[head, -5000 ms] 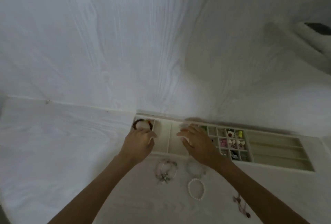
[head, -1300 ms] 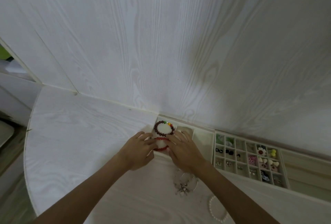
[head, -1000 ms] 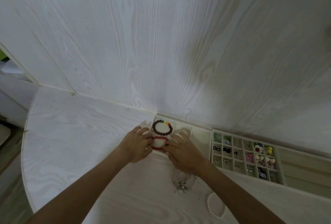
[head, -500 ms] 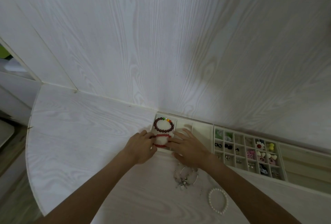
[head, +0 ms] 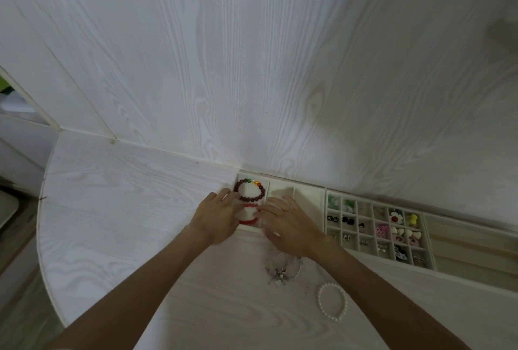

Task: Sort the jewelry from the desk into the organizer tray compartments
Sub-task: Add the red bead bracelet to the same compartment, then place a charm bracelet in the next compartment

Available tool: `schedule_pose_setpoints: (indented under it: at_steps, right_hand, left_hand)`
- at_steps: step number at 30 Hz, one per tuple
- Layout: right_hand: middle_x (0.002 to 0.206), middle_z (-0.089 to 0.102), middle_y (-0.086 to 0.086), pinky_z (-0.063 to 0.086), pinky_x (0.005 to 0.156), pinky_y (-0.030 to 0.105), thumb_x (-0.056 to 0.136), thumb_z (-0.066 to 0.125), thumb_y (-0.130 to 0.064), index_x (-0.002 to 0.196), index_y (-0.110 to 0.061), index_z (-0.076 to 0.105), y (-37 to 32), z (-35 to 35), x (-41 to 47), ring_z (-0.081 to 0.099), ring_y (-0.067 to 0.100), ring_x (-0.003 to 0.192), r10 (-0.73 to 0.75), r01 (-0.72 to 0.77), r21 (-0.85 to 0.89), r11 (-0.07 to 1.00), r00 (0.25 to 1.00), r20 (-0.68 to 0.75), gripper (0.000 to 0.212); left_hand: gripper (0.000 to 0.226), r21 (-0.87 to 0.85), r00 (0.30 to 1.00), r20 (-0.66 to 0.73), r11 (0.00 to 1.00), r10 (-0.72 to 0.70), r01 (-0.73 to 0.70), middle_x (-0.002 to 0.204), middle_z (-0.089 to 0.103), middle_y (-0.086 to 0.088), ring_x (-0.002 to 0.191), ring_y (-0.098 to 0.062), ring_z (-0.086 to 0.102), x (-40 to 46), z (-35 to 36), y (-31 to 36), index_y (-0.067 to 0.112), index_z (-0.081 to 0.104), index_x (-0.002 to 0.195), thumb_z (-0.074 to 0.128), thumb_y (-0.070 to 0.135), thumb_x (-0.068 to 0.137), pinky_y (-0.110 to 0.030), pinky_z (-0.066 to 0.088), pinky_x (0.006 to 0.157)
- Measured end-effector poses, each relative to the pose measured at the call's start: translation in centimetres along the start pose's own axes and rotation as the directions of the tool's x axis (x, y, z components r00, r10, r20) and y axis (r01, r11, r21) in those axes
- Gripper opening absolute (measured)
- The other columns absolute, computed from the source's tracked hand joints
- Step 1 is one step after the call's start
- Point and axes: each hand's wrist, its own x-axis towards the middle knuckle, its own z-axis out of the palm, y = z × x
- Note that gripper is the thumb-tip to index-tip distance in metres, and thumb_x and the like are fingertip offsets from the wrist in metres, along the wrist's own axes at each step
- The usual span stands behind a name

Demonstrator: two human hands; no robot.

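— Where do we stand with the sorting?

— We have both hands at the leftmost compartment of the organizer tray [head: 309,195]. The red bracelet [head: 248,213] sits in the near half of that slot, with the dark beaded bracelet [head: 250,192] just behind it. Our left hand [head: 217,219] and right hand [head: 291,225] flank the red one, fingertips touching or nearly touching it; we judge we are settling it into place.

— And the grip?

— Fingers look relaxed and extended on both hands, nothing visibly pinched, though the tips blur.

— What comes next?

— On the worktop [head: 126,223] the silver charm piece [head: 281,268] lies just beneath our right wrist, the pearl bracelet [head: 332,305] near it. We'd pull the right hand back and pinch one.
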Motion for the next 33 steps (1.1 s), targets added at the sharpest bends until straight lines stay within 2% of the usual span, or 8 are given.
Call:
schedule_pose_setpoints:
  at_steps: [2,4,8,15,19,26,30,33]
  right_hand:
    - [0.114,0.063,-0.005,0.038,0.100,0.036,0.086,0.042,-0.033,0.114,-0.022,0.064,0.2,-1.0,-1.3,0.054,0.018,0.112,0.028,-0.024,0.045,0.999,0.996,-0.090,0.036]
    - [0.108,0.064,-0.007,0.043,0.090,0.030,0.087,0.046,-0.031,0.110,-0.024,0.065,0.4,-1.9,-3.0,0.055,0.015,0.105,0.073,-0.063,0.089,0.994,0.991,-0.116,0.030]
    - [0.109,0.064,-0.008,0.048,0.078,0.031,0.091,0.049,-0.028,0.113,-0.025,0.063,0.3,-2.2,-7.4,0.058,0.015,0.096,0.142,-0.141,0.168,0.976,0.990,0.003,0.026]
    - [0.098,0.067,-0.003,0.051,0.060,0.024,0.069,0.077,-0.011,0.105,-0.026,0.069,-0.9,0.0,-10.6,0.065,0.019,0.082,0.103,-0.105,0.092,0.990,0.994,0.019,0.039]
    - [0.103,0.065,0.005,0.054,0.061,0.035,0.072,0.069,-0.002,0.111,-0.019,0.066,-1.9,0.8,-10.7,0.064,0.027,0.087,0.216,-0.219,0.113,0.969,0.976,0.031,0.043]
    - [0.076,0.063,0.000,0.045,0.045,0.027,0.055,0.079,-0.003,0.081,-0.021,0.068,-2.9,1.2,-10.2,0.063,0.021,0.062,0.276,-0.275,0.064,0.959,0.961,-0.006,0.034]
    - [0.074,0.060,0.002,0.036,0.049,0.026,0.065,0.074,-0.009,0.072,-0.016,0.064,-2.8,0.6,-8.8,0.060,0.022,0.066,0.235,-0.234,-0.028,0.972,0.970,0.062,0.014]
    - [0.098,0.058,0.003,0.042,0.069,0.032,0.089,0.055,-0.016,0.094,-0.015,0.065,-1.7,0.2,-8.9,0.055,0.021,0.091,0.245,-0.256,0.144,0.956,0.965,0.091,0.012]
  left_hand:
    - [0.034,-0.106,0.998,-0.060,0.994,-0.034,0.028,0.100,0.068,0.000,0.090,-0.023,0.065,-0.6,-0.5,1.0,0.020,0.072,0.095,0.074,0.019,0.061,-0.030,0.052,0.065]
    - [0.032,-0.182,0.993,-0.089,0.981,-0.082,0.065,0.104,0.066,0.003,0.096,-0.021,0.062,-1.6,-0.8,2.3,0.020,0.070,0.101,0.071,0.016,0.069,-0.030,0.048,0.070]
    - [0.027,-0.343,0.982,0.030,0.921,-0.184,0.183,0.121,0.061,0.011,0.115,-0.011,0.052,-3.0,-1.0,5.0,0.027,0.065,0.116,0.052,0.023,0.093,-0.025,0.043,0.088]
    - [0.024,-0.488,0.947,0.273,0.824,-0.168,0.287,0.121,0.059,0.012,0.109,-0.008,0.055,-3.7,0.9,8.8,0.032,0.065,0.111,0.058,0.024,0.090,-0.022,0.044,0.085]
    - [0.031,-0.483,0.947,0.304,0.839,-0.108,0.251,0.127,0.051,0.007,0.122,-0.013,0.045,-4.2,2.6,10.3,0.027,0.064,0.112,0.063,0.014,0.084,-0.025,0.042,0.091]
    - [0.027,-0.308,0.960,0.268,0.938,-0.077,0.161,0.120,0.048,0.003,0.114,-0.016,0.044,-4.3,2.5,10.9,0.023,0.057,0.116,0.057,0.030,0.090,-0.028,0.042,0.082]
    - [0.026,-0.324,0.970,0.242,0.939,-0.038,0.118,0.123,0.047,0.001,0.114,-0.017,0.043,-4.2,2.7,10.4,0.021,0.058,0.117,0.054,0.031,0.093,-0.025,0.039,0.083]
    - [0.019,-0.439,0.971,0.237,0.888,-0.031,0.135,0.124,0.043,0.005,0.115,-0.013,0.039,-4.1,2.3,9.7,0.025,0.061,0.109,0.056,0.031,0.092,-0.021,0.036,0.091]
